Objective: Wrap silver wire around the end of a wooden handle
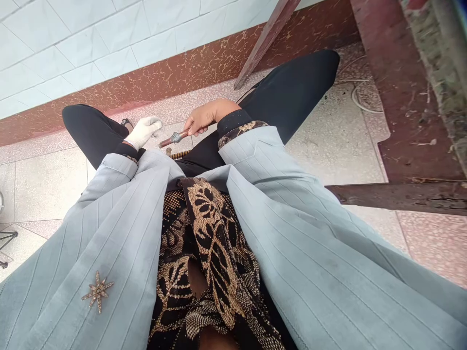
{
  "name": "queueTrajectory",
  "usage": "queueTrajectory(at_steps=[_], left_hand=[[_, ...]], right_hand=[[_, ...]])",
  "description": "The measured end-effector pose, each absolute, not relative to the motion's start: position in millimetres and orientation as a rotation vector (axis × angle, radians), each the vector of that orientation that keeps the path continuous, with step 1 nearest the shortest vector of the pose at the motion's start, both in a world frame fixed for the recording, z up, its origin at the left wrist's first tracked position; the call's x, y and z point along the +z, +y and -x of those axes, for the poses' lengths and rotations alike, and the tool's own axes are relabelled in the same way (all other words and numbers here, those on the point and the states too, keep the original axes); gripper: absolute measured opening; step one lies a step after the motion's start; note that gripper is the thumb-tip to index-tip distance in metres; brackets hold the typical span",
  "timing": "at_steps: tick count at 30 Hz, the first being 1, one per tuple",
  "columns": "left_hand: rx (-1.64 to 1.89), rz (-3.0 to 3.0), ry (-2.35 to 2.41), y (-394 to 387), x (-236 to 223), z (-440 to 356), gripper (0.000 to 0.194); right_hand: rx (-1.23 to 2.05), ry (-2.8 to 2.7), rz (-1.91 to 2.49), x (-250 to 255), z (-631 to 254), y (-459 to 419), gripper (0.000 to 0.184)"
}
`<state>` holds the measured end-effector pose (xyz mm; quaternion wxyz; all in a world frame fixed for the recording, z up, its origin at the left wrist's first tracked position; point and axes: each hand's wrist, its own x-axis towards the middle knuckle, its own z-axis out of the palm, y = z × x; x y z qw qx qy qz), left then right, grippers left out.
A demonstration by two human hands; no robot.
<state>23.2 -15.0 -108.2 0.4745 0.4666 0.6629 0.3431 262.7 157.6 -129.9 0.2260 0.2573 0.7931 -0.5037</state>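
My right hand (pixel 203 118) is bare and closed around a brown wooden stick-like tool (pixel 167 142), which has grey wire or metal bound around its middle. The tool points left and slightly down, between my knees. Just left of its end, my left hand (pixel 145 131) wears a white glove, with fingers curled together. Whatever those fingers hold, if anything, is too small to make out. Below the tool's tip sits a small round brownish piece (pixel 168 151). Beside that, a yellow-and-black striped edge (pixel 180 155) shows, mostly hidden by my clothing.
A tiled wall (pixel 109 41) with a brown skirting (pixel 146 73) runs in front of me. A slanting wooden leg (pixel 264 46) stands near my right knee. Dark red wooden furniture (pixel 394 97) fills the right side. A pale cable (pixel 359 99) lies on the tiled floor (pixel 47 182).
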Motion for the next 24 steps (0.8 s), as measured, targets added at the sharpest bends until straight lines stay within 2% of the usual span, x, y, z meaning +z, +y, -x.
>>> queueTrajectory(at_steps=[2,4,7,10,12,15,20,22,24], left_hand=[[0.854,-1.102,1.608,-16,-108,-21,0.033],[0.873,-1.059,1.597,-16,-111,-20,0.032],[0.904,-1.006,1.592,-12,-120,-21,0.03],[0.863,-1.034,1.526,-9,-128,-23,0.033],[0.804,-1.086,1.474,-8,-131,-24,0.036],[0.738,-1.158,1.452,-9,-131,-25,0.034],[0.774,-1.255,1.58,-11,-126,-24,0.027],[0.774,-1.259,1.624,-11,-123,-25,0.028],[0.775,-1.231,1.639,-12,-119,-25,0.031]], right_hand=[[-1.504,2.139,-0.674,-128,-268,160,0.055],[-1.673,2.132,-0.627,-123,-270,158,0.06],[-1.923,2.217,-0.546,-114,-267,147,0.055],[-2.035,2.307,-0.647,-106,-260,133,0.048],[-1.97,2.393,-0.864,-103,-254,126,0.035],[-1.743,2.482,-1.168,-103,-249,125,0.044],[-1.132,2.469,-1.21,-107,-249,132,0.027],[-1.053,2.351,-1.165,-107,-251,133,0.035],[-1.118,2.211,-1.132,-106,-253,134,0.043]])
